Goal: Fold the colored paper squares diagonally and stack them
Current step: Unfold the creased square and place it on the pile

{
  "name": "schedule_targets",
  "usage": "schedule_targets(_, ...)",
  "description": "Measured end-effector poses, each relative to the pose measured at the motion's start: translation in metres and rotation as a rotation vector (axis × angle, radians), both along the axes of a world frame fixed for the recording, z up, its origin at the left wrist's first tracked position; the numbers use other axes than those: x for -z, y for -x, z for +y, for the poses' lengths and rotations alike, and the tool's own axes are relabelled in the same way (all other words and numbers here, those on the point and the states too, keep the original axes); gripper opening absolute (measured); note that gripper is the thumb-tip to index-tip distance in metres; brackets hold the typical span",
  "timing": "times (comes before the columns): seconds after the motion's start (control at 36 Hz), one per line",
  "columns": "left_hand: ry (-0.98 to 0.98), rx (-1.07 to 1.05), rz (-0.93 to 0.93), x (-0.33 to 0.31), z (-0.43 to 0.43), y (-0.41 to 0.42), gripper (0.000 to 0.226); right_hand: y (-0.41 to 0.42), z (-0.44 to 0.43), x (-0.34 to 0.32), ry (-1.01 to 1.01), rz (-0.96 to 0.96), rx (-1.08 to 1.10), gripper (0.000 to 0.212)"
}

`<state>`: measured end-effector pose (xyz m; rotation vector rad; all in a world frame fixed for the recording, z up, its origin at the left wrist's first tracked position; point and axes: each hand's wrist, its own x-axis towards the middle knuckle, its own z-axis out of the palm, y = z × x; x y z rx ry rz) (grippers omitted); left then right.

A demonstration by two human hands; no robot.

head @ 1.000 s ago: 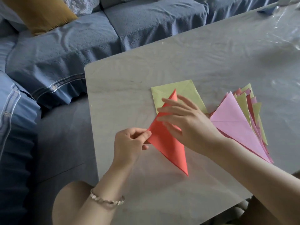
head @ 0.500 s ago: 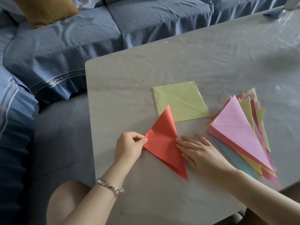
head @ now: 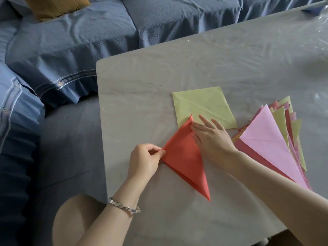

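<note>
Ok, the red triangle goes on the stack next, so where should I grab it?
Take the red triangle by its left corner, coming from the left. The two loose layers meet there, so a pinch keeps it shut; the left hand pinches that spot now, while the right hand presses the fold.

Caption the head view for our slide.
Left hand pinches a corner of the red triangle; right hand presses its edge, folded stack alongside.

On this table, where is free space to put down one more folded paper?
Free: the wide far part of the grey table beyond the yellow-green paper square, and the near strip below the red folded paper triangle. Crowded: the right side, where the fanned stack of folded triangles lies.
</note>
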<state>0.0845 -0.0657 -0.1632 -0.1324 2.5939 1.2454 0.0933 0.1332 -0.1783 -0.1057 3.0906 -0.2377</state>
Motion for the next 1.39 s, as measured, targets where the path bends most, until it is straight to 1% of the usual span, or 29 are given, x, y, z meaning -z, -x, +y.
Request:
schedule_targets(0.08,0.001,0.002,-0.011,0.0,0.0,0.001,0.003,0.013,0.0,-0.002,0.002,0.016,0.035,0.042)
schedule_targets(0.19,-0.002,-0.009,-0.015,0.0,0.001,0.001,0.003,0.026,-0.002,-0.005,-0.01,-0.026,0.044,0.042)
schedule_targets(0.33,0.009,-0.011,-0.003,-0.001,0.002,-0.001,0.002,0.03,0.0,-0.007,0.068,-0.032,0.045,0.04)
schedule_targets(0.39,0.019,-0.005,0.009,-0.002,0.002,-0.002,0.003,0.028,0.002,-0.005,0.068,-0.063,0.031,0.042)
schedule_targets(0.47,0.014,-0.004,0.022,-0.001,0.002,-0.002,0.009,0.018,0.007,0.0,0.084,-0.15,0.032,0.054)
schedule_targets(0.56,0.001,-0.002,0.011,0.0,0.001,-0.001,0.015,0.004,0.009,0.001,0.126,-0.183,0.033,0.066)
schedule_targets(0.81,-0.018,-0.005,0.011,0.003,0.001,0.0,0.011,-0.05,0.01,-0.006,0.072,-0.328,-0.146,0.092)
schedule_targets(0.89,-0.016,-0.004,0.015,0.003,0.0,-0.001,0.005,-0.062,0.01,-0.004,0.035,-0.339,-0.185,0.108)
schedule_targets(0.97,-0.021,-0.001,0.022,0.003,0.0,-0.001,0.005,-0.071,0.011,0.0,0.034,-0.347,-0.22,0.128)
schedule_targets(1.11,-0.019,-0.003,0.019,0.003,0.001,-0.002,0.009,-0.083,0.011,-0.004,0.035,-0.369,-0.27,0.13)
schedule_targets(1.19,-0.017,0.0,0.023,0.002,0.001,-0.003,0.011,-0.088,0.008,-0.01,0.057,-0.405,-0.261,0.118)
schedule_targets(1.25,-0.036,-0.006,0.03,0.002,0.002,-0.004,0.016,-0.091,0.007,-0.012,0.084,-0.41,-0.242,0.118)
schedule_targets(1.31,-0.071,-0.033,0.037,0.003,0.002,-0.005,0.021,-0.092,0.004,-0.016,0.194,-0.396,-0.18,0.114)
schedule_targets(1.33,-0.105,-0.062,0.031,0.003,0.002,-0.006,0.02,-0.092,0.003,-0.019,0.306,-0.378,-0.125,0.11)
schedule_targets(1.39,-0.244,-0.15,-0.011,0.002,0.003,-0.008,0.01,-0.093,0.0,-0.025,0.541,-0.343,-0.049,0.099)
